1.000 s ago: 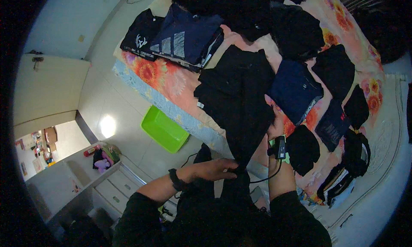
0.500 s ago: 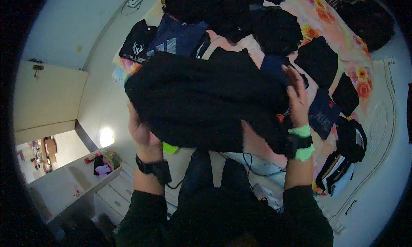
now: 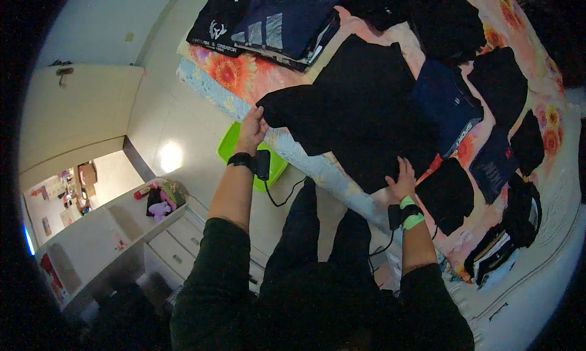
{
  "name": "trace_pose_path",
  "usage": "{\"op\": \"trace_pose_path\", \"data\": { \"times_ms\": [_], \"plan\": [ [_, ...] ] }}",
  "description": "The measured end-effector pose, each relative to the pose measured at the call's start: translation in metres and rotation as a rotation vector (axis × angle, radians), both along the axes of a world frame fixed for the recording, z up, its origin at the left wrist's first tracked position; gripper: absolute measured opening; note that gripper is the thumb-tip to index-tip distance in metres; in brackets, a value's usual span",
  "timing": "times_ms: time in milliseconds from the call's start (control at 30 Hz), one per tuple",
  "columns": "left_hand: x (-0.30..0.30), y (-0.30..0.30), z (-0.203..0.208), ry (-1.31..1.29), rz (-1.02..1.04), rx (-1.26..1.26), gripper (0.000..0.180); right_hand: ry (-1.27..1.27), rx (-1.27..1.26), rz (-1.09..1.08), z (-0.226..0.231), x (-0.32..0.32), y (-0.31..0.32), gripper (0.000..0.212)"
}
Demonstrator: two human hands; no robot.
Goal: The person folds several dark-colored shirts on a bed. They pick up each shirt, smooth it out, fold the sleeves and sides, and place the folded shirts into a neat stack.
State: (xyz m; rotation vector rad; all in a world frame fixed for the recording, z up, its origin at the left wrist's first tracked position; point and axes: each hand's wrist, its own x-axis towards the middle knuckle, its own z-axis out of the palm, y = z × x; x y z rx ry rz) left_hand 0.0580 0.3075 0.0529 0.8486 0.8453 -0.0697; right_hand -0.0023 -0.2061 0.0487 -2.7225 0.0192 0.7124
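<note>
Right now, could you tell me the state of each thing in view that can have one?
Black garment: spread flat on the bed, one sleeve out to the left.
Left hand: pinching that sleeve's end.
Right hand: pressed flat on the garment's near edge.
Navy shirt: folded.
Dresser drawers: shut.
Green bin: on the floor, partly hidden.

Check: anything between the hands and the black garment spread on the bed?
Nothing visible. The left hand already grips the black garment at its sleeve end by the bed's edge, and the right hand rests flat on its lower hem. The folded clothes lie off to the sides.
</note>
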Motion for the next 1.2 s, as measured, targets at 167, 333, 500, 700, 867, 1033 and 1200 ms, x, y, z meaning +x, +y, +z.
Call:
{"op": "trace_pose_path", "data": {
  "times_ms": [167,333,500,700,867,1033,1200],
  "plan": [
    [0.005,0.020,-0.016,0.116,-0.046,0.179,0.010,0.108,-0.169,0.072,0.007,-0.005,0.011,0.101],
    [0.006,0.022,-0.023,0.061,-0.038,0.172,0.011,0.012,-0.207,0.219,0.002,0.005,0.014,0.061],
    [-0.004,0.038,-0.017,-0.013,0.064,0.283,0.012,-0.153,0.025,0.441,0.026,-0.022,-0.003,0.024],
    [-0.024,0.041,-0.040,0.177,-0.330,0.994,0.019,0.730,0.013,0.574,0.060,-0.077,-0.021,0.021],
    [-0.022,-0.017,-0.033,0.239,-0.456,1.661,0.050,-0.311,0.209,-0.335,0.023,-0.019,-0.050,0.044],
    [0.024,-0.129,0.022,-0.388,-0.651,1.647,0.046,-0.312,0.223,-0.488,-0.010,0.060,-0.042,0.066],
    [0.062,-0.242,0.085,-0.709,-0.954,1.405,0.034,0.051,0.102,-0.358,0.000,0.075,-0.025,0.070]
  ]
}}
